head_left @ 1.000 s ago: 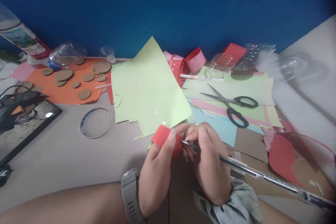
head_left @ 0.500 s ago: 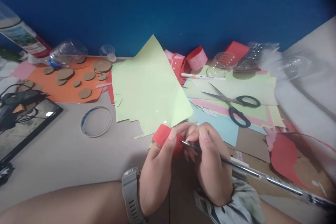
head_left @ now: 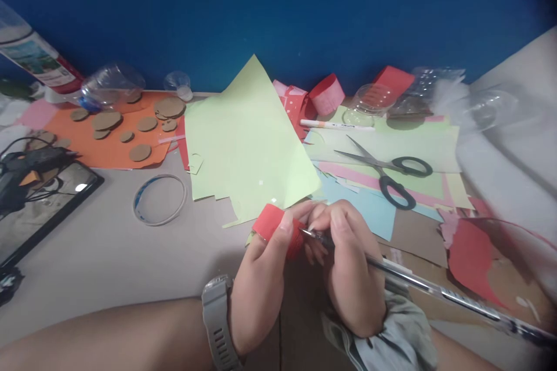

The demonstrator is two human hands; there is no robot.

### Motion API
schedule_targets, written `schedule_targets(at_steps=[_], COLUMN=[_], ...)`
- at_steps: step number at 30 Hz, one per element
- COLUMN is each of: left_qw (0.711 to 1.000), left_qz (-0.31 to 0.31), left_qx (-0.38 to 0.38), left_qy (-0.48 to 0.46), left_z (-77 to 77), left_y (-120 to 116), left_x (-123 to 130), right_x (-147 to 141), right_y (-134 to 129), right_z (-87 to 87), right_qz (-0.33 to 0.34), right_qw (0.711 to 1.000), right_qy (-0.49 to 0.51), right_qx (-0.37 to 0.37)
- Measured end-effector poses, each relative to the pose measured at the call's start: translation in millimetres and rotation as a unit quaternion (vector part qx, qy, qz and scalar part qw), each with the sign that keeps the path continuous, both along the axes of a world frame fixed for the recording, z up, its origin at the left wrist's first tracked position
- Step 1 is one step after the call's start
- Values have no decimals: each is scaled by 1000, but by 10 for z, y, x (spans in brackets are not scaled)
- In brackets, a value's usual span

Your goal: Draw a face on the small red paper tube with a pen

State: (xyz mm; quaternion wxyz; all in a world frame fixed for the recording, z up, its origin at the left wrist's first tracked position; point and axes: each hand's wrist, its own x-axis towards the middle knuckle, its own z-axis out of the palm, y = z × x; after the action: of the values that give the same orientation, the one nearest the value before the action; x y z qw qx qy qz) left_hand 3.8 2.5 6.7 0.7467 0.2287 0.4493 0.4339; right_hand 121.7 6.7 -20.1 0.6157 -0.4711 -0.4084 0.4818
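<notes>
My left hand (head_left: 263,284) is closed on a small red paper piece (head_left: 268,221), the thumb pressed on its face. Between the thumb and fingers of my right hand (head_left: 354,275) is a clear-barrelled pen (head_left: 435,291), its metal tip at the right part of the red paper. Whether the tip touches the paper I cannot tell. Both hands meet just in front of a large light green paper sheet (head_left: 243,145). Open scissors (head_left: 378,164) with black handles lie beyond my right hand on layered coloured paper.
A tape ring (head_left: 159,200) lies left of my hands, near a dark-framed tablet (head_left: 47,208). Several cardboard discs (head_left: 107,120) rest on orange paper (head_left: 82,148). A capped marker (head_left: 337,126), rolled red paper (head_left: 327,94) and clear plastic cups (head_left: 369,101) line the blue wall (head_left: 278,11).
Hands, pen and red paper hold nearly the same pose. The view has shifted very slightly.
</notes>
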Motion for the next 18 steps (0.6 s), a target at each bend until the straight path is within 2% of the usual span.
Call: schedule_targets(at_steps=[15,18], left_qw=[1000,1000], left_qz=[-6,-9], left_qx=[-8,-11], left_qy=[-5,-5], left_z=[26,47], left_y=[-6,9], left_x=[-13,-11], right_x=[19,20], right_y=[2,-4], right_z=[5,7], right_qz=[15,18], right_qw=[997,999], right_qy=[-60,-41], right_qx=[39,30])
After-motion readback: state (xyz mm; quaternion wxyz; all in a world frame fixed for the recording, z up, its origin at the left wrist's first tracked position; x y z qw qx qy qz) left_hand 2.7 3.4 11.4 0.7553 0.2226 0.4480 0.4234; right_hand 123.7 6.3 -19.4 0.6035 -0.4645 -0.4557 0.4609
